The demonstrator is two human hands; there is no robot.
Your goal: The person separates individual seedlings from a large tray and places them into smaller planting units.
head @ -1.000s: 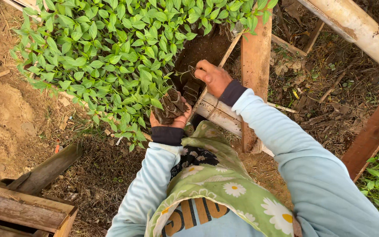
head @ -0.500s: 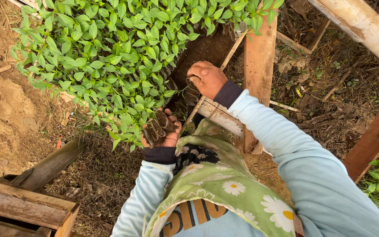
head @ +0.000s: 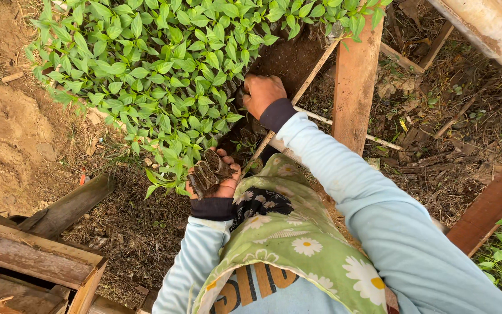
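Left hand [head: 215,180] lower now, closed around soil plugs [head: 207,172] — right hand [head: 262,93] fisted, pressed deeper among seedlings [head: 164,75]

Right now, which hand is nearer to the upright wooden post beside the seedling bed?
Right. The right hand is pressed into the seedlings just left of the wooden post. The left hand holds a small soil-filled seedling bag lower down, farther from the post.

Right hand [head: 261,93] fingers buried among seedlings [head: 164,75].
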